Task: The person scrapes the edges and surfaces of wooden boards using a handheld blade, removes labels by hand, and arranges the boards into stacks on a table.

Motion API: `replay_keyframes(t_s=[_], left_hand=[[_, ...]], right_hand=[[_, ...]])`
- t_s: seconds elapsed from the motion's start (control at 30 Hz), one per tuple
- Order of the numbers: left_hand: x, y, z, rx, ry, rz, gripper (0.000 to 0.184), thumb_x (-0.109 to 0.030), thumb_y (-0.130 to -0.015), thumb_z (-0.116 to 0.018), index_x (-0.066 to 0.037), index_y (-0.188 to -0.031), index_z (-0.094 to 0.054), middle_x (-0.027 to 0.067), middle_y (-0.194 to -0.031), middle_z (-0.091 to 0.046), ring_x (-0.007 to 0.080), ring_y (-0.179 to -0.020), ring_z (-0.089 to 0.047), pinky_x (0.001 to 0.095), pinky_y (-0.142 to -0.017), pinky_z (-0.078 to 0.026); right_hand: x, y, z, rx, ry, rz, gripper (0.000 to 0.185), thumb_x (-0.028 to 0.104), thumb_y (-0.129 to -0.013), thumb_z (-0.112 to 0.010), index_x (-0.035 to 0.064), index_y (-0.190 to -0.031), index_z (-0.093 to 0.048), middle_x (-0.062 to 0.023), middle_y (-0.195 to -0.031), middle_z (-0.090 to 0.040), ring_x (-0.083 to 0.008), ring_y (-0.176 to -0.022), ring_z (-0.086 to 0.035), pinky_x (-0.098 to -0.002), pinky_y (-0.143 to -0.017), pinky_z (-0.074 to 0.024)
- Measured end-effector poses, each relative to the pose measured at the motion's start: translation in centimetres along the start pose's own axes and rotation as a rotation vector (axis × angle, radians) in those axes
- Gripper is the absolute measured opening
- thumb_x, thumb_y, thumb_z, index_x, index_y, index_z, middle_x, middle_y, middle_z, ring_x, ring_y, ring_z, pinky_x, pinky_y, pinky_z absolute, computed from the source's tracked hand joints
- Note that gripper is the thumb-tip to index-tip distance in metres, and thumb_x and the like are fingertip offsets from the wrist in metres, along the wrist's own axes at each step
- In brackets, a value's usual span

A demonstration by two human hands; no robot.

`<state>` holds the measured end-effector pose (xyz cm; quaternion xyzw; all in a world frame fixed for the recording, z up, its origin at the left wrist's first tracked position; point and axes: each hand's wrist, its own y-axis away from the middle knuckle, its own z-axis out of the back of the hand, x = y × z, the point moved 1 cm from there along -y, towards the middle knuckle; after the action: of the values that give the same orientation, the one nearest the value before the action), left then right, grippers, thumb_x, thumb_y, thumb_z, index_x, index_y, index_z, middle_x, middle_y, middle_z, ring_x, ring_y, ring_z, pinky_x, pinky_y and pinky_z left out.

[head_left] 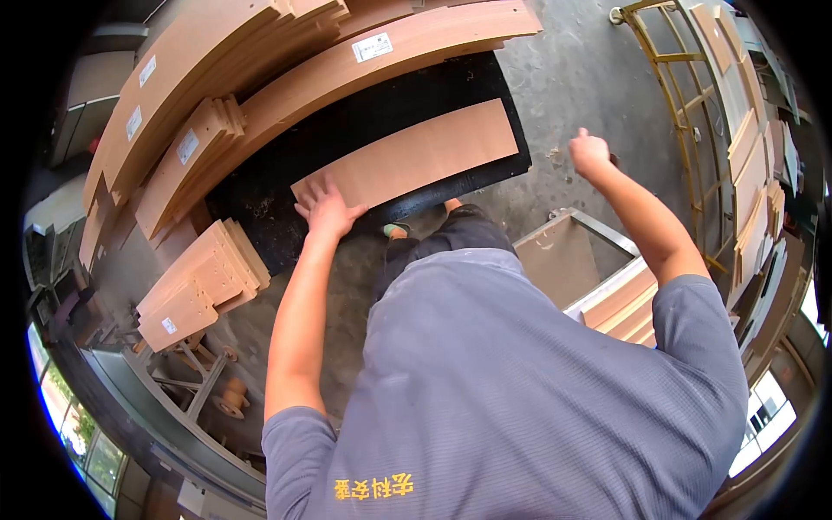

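A wood-grain board lies flat on a black work surface in front of me. My left hand rests on the board's near left end, open, with its fingers spread over the edge. Off to the right, my right hand is raised over the floor, apart from the board. Its fingers are curled closed. A small dark bit shows beside this hand, but I cannot make out what it is.
Long labelled boards are stacked along the far side. Shorter boards form a pile at the left. A yellow metal rack stands at the right, and a metal-framed cart holding panels is beside my right side.
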<state>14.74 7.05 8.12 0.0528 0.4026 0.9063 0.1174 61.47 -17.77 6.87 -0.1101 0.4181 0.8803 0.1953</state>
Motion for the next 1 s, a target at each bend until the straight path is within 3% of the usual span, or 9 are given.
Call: replay_keyframes(t_s=[0.07, 0.1, 0.23, 0.3, 0.37, 0.47, 0.57, 0.67, 1.0], left_hand=[[-3.2, 0.4, 0.2, -0.241, -0.206, -0.384, 0.124, -0.048, -0.07, -0.09, -0.011, -0.164, -0.019, 0.0291, -0.167, -0.013, 0.0509, -0.154, -0.012, 0.0652, -0.124, -0.012], [-4.7, 0.0, 0.0, -0.244, -0.209, -0.383, 0.124, -0.048, -0.07, -0.09, -0.011, -0.164, -0.019, 0.0291, -0.167, -0.013, 0.0509, -0.154, -0.012, 0.0652, -0.124, -0.012], [-9.4, -2.8, -1.8, -0.317, -0.162, -0.786, 0.122, -0.033, -0.056, -0.097, -0.015, -0.158, -0.033, 0.0255, -0.163, -0.022, 0.0484, -0.151, -0.02, 0.0625, -0.124, -0.016], [-9.7, -2.5, -1.4, -0.313, -0.161, -0.792, 0.118, -0.027, -0.054, -0.096, -0.018, -0.156, -0.036, 0.0255, -0.159, -0.028, 0.0472, -0.147, -0.027, 0.0608, -0.124, -0.019], [-9.1, -0.7, -1.0, -0.329, -0.112, -0.823, 0.119, -0.031, -0.052, -0.095, -0.019, -0.156, -0.037, 0.0286, -0.158, -0.028, 0.0491, -0.147, -0.026, 0.0616, -0.122, -0.019], [-6.2, 4.9, -0.4, -0.351, -0.038, -0.839, 0.124, -0.037, -0.056, -0.094, -0.021, -0.16, -0.03, 0.029, -0.159, -0.026, 0.0496, -0.147, -0.025, 0.0631, -0.121, -0.016], [-1.4, 12.0, -0.6, -0.459, 0.094, -0.72, 0.127, -0.038, -0.053, -0.094, -0.016, -0.16, -0.029, 0.0293, -0.156, -0.028, 0.0487, -0.145, -0.027, 0.0609, -0.12, -0.02], [4.2, 18.5, -2.7, -0.569, 0.208, -0.483, 0.128, -0.038, -0.053, -0.093, -0.017, -0.161, -0.028, 0.0293, -0.158, -0.026, 0.0487, -0.145, -0.026, 0.0604, -0.121, -0.018], [21.1, 41.8, -17.6, -1.2, 0.723, 0.819, 0.127, -0.034, -0.056, -0.095, -0.017, -0.161, -0.027, 0.0262, -0.157, -0.026, 0.0484, -0.143, -0.033, 0.0563, -0.118, -0.031]], right_hand=[[-6.6, 0.6, -4.4, 0.053, -0.124, -0.15, 0.03, 0.017, -0.079, -0.077, 0.0057, -0.107, -0.074, -0.0215, -0.129, -0.062, -0.0374, -0.102, -0.072, -0.0442, -0.085, -0.0593], [-6.9, 1.4, -4.2, 0.051, -0.127, -0.15, 0.03, 0.017, -0.079, -0.077, 0.0057, -0.107, -0.074, -0.0215, -0.129, -0.062, -0.0374, -0.102, -0.072, -0.0442, -0.085, -0.0593], [-5.7, 4.0, -6.7, -0.115, -0.97, -0.186, 0.036, 0.025, -0.077, -0.073, -0.0007, -0.102, -0.066, -0.023, -0.091, -0.071, -0.0397, -0.094, -0.07, -0.047, -0.083, -0.0527], [-2.5, 3.9, -6.5, -0.157, -1.128, -0.08, 0.029, 0.021, -0.083, -0.067, -0.0017, -0.101, -0.062, -0.0252, -0.095, -0.068, -0.0403, -0.093, -0.066, -0.0473, -0.081, -0.0497], [1.4, 4.6, -3.4, -0.263, -1.21, -0.014, 0.052, 0.035, -0.096, -0.066, 0.0013, -0.134, -0.055, -0.0256, -0.124, -0.065, -0.0411, -0.116, -0.063, -0.0432, -0.097, -0.0495], [5.9, 6.0, 3.3, -0.379, -1.302, 0.218, 0.069, 0.028, -0.087, -0.081, 0.0003, -0.143, -0.05, -0.0218, -0.131, -0.064, -0.03, -0.12, -0.063, -0.0386, -0.103, -0.0491], [8.9, 5.2, 8.1, -0.063, -1.66, 0.572, 0.049, 0.005, -0.084, -0.076, -0.0023, -0.13, -0.061, -0.0038, -0.109, -0.067, -0.0123, -0.1, -0.063, -0.0278, -0.087, -0.0511], [11.4, 1.8, 10.2, 0.035, -1.77, 0.795, 0.038, 0.008, -0.098, -0.06, 0.0018, -0.135, -0.059, -0.0001, -0.093, -0.065, 0.0, -0.056, -0.035, -0.0193, -0.048, -0.0275], [25.3, 1.1, 15.2, 0.172, -1.169, 0.964, 0.034, 0.008, -0.094, -0.065, 0.0065, -0.128, -0.064, 0.0067, -0.084, -0.058, 0.0005, -0.055, -0.038, -0.0176, -0.046, -0.0272]])
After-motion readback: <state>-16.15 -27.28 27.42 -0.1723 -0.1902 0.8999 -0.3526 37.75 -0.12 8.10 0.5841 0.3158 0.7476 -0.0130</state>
